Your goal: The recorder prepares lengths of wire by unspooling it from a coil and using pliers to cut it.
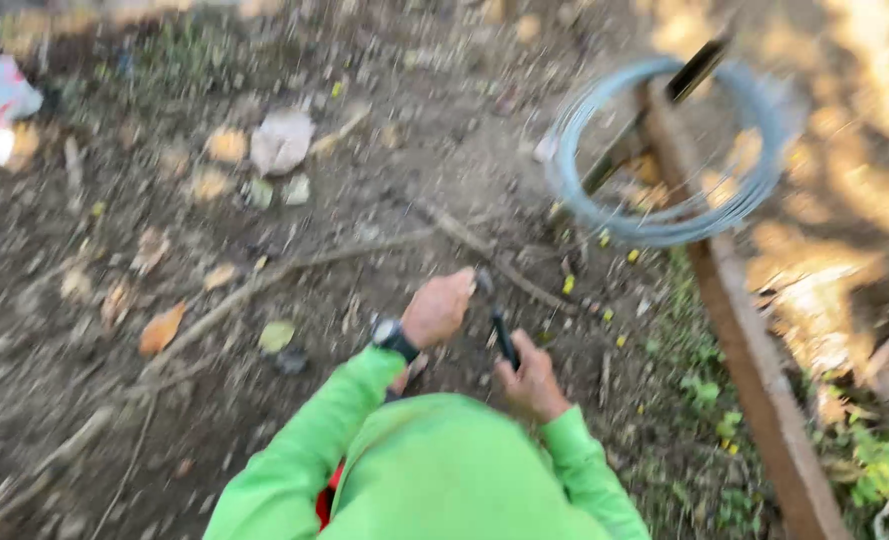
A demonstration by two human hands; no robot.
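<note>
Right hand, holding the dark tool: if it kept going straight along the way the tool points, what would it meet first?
The right hand grips a dark-handled tool aimed up and slightly left. The left hand sits right at the tool's tip, so it would probably be met first; motion blur leaves depth unclear.

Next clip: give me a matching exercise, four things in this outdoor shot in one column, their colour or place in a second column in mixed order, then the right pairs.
Things:
1. wire coil
2. wristwatch
3. sleeves
4. wooden beam

Colour or place:
A. bright green
B. on the left wrist, dark
C. long and brown, running along the right side of the ground
D. grey loops, upper right, lying over the beam's far end

Pairs: 1-D, 2-B, 3-A, 4-C

The right hand grips a dark tool handle; the left hand is by its upper end.
</note>
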